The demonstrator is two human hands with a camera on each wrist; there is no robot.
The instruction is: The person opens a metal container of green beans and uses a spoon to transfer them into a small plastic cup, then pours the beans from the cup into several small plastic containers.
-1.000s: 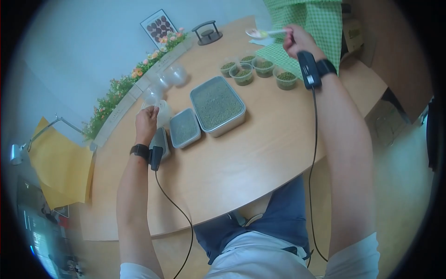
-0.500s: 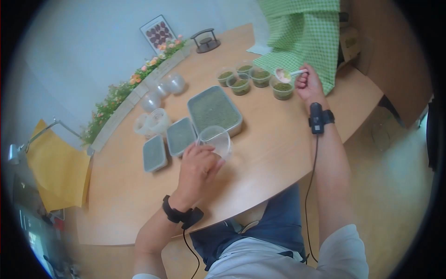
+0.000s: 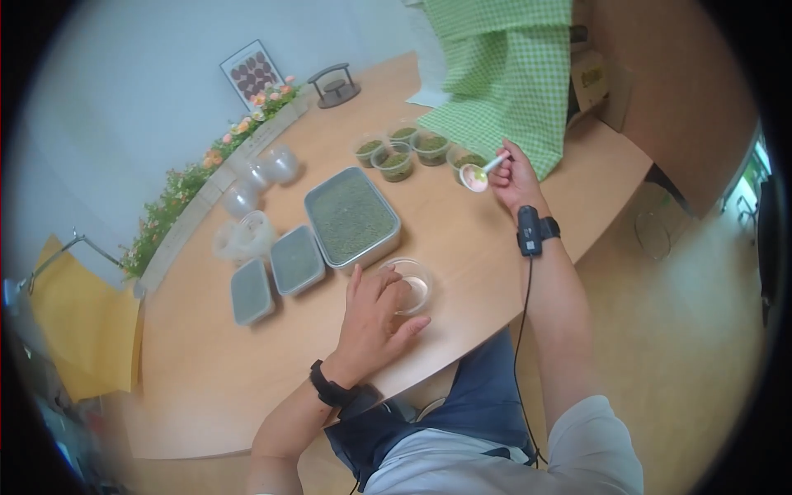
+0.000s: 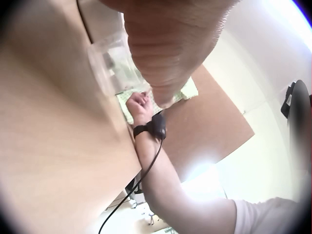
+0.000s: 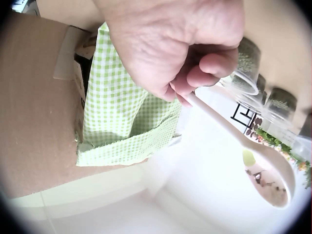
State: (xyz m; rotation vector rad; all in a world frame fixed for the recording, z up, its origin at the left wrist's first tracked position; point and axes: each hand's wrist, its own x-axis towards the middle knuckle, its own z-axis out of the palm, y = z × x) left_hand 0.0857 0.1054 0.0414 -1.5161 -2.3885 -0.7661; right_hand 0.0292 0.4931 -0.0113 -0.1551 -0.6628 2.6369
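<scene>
A clear plastic cup (image 3: 418,290) stands on the table near the front edge. My left hand (image 3: 375,323) is right beside it, fingers spread and loosely bent, thumb apart; fingertips overlap the cup's near side in the head view. In the left wrist view, the cup (image 4: 109,68) shows behind the thumb. My right hand (image 3: 518,183) grips the handle of a white spoon (image 3: 473,177), whose bowl has a pink and green pattern. Beyond the spoon, several clear cups filled with green granules (image 3: 396,167) stand grouped. A large tub of green granules (image 3: 351,216) is left of them.
Two smaller lidded boxes (image 3: 298,260) stand left of the large tub, with stacked empty cups (image 3: 252,231) behind. Clear round containers (image 3: 241,200) line the flower planter (image 3: 194,186). A green checked cloth (image 3: 511,91) hangs at the back right.
My left hand carried a clear cup from the stack at the left to the table's front and has loosened its fingers. My right hand came nearer and lower with the spoon.
</scene>
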